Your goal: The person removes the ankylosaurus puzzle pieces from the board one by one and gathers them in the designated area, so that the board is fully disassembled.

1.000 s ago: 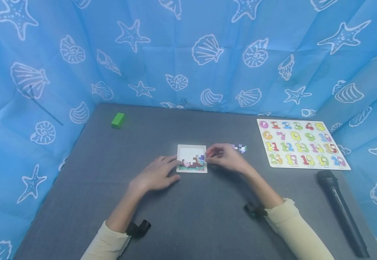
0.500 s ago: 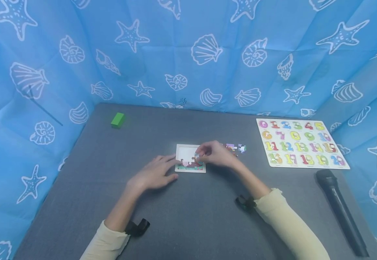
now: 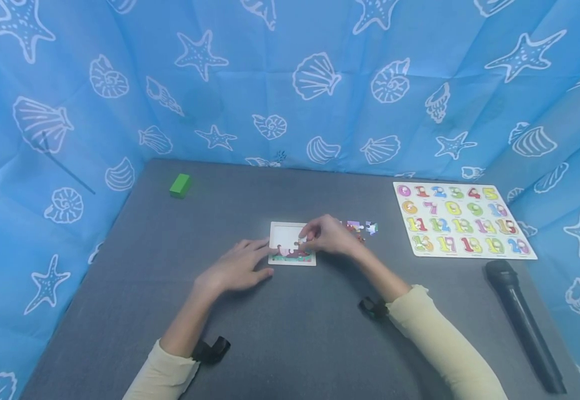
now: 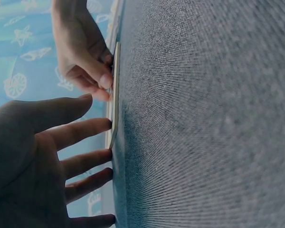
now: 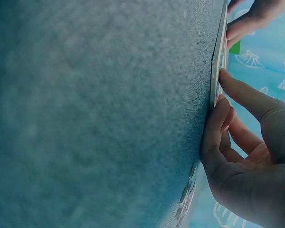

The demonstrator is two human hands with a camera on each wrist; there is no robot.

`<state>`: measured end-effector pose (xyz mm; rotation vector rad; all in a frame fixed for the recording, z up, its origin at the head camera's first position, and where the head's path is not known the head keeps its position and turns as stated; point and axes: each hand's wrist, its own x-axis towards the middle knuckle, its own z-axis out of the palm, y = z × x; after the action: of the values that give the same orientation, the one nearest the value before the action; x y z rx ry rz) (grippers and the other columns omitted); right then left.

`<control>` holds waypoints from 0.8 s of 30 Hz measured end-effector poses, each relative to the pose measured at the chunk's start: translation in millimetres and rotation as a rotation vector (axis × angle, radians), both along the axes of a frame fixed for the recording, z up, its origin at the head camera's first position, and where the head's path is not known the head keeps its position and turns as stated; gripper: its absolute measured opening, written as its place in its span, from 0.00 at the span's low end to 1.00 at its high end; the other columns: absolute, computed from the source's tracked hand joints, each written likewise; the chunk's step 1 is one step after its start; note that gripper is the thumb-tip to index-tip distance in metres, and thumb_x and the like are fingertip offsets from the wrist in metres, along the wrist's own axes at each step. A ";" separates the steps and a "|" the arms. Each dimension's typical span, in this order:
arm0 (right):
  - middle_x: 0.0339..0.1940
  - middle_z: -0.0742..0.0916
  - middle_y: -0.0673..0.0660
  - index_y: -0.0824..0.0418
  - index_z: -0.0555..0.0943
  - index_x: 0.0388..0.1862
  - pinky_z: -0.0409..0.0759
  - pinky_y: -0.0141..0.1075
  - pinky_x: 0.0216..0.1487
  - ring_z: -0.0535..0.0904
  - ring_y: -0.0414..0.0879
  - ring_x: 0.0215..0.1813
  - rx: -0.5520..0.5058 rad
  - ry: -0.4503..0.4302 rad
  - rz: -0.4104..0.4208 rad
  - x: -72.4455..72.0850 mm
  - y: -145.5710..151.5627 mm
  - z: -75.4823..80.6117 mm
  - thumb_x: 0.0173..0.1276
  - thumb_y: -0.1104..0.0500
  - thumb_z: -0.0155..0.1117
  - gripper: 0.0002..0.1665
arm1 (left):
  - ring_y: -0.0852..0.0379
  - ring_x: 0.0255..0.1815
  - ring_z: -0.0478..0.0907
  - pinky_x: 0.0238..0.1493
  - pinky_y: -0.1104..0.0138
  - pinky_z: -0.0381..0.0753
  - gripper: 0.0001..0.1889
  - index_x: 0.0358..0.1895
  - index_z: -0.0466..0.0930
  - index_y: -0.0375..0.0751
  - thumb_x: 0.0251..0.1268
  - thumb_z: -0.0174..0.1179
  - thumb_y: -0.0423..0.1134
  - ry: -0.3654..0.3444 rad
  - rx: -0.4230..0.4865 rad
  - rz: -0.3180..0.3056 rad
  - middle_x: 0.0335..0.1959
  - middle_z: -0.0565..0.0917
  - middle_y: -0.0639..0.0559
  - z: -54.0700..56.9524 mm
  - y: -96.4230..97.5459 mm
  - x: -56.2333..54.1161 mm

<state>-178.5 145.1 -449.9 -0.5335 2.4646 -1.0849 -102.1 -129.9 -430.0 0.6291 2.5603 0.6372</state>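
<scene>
A small picture puzzle in a pale wooden frame (image 3: 292,263) lies flat on the table, its lower part filled with coloured pieces and its upper left bare. My left hand (image 3: 237,268) has its fingers extended, and fingertips touch the frame's left side; the left wrist view shows this hand (image 4: 42,161) spread. Over the right part of the frame, my right hand (image 3: 331,238) pinches a small puzzle piece (image 3: 303,240), mostly hidden by the fingers. In the right wrist view, that hand's thumb and fingers (image 5: 247,137) are down at the frame (image 5: 218,61).
Loose puzzle pieces (image 3: 354,226) lie right of the frame, partly behind the right hand. A number board (image 3: 462,219) is at the back right, with a black microphone (image 3: 522,322) in front of it. A green block (image 3: 180,185) sits back left. A blue curtain (image 3: 270,83) surrounds the table.
My right hand has moved left from the frame's right edge to over its right part, bringing more loose pieces into sight. The left hand has stayed at the frame's left side.
</scene>
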 end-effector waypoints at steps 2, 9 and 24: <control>0.27 0.85 0.50 0.61 0.91 0.45 0.71 0.29 0.28 0.76 0.41 0.28 0.007 -0.009 -0.002 -0.4 -1.1 -0.1 0.64 0.58 0.83 0.13 | 0.35 0.88 0.59 0.85 0.32 0.61 0.29 0.83 0.70 0.55 0.84 0.60 0.49 0.000 0.000 0.002 0.90 0.61 0.45 -0.7 -0.6 -0.4; 0.29 0.83 0.50 0.62 0.89 0.46 0.74 0.31 0.30 0.77 0.42 0.30 0.023 -0.020 -0.009 -0.2 -4.1 0.4 0.64 0.60 0.83 0.15 | 0.35 0.88 0.59 0.86 0.33 0.59 0.29 0.82 0.71 0.55 0.83 0.60 0.50 0.001 0.002 0.015 0.89 0.62 0.45 -2.8 0.1 0.4; 0.36 0.90 0.56 0.60 0.87 0.45 0.83 0.33 0.39 0.85 0.44 0.37 -0.062 0.071 0.044 5.1 2.8 -2.8 0.71 0.62 0.77 0.08 | 0.37 0.88 0.59 0.88 0.35 0.57 0.29 0.82 0.71 0.56 0.83 0.60 0.51 -0.002 -0.006 0.037 0.89 0.62 0.45 0.4 3.2 1.7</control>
<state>-173.4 147.9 -452.6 -0.6529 2.4742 -1.1469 -100.4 -126.7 -429.6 0.5803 2.5766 0.6416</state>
